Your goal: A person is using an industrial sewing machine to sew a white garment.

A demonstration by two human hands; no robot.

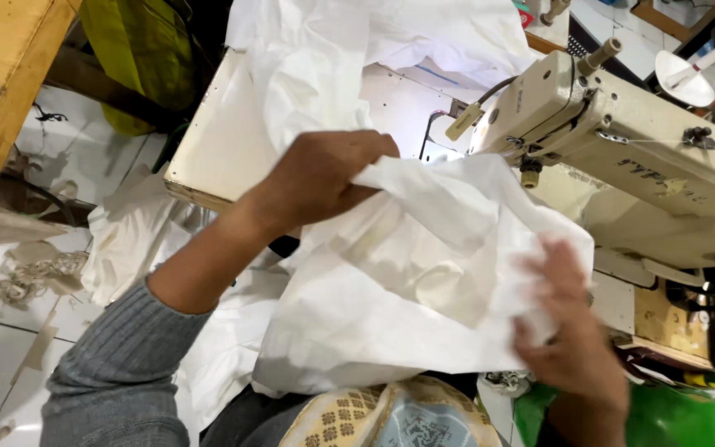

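The right hand is blurred, its fingers pinched on the lower right edge of the white cloth. The left hand has fingers clamped on the crumpled upper fold. The soft cloth hangs between the hands, beside the cream sewing machine on the table.

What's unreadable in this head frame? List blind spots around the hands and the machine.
- Needle area of the sewing machine: hidden behind the white cloth, head view.
- Right hand: motion-blurred, so its grip on the cloth is unclear.
- Left hand fingertips: buried in a cloth fold.
- Thread cones: cut off by the right edge.
- Machine table: mostly covered by cloth.
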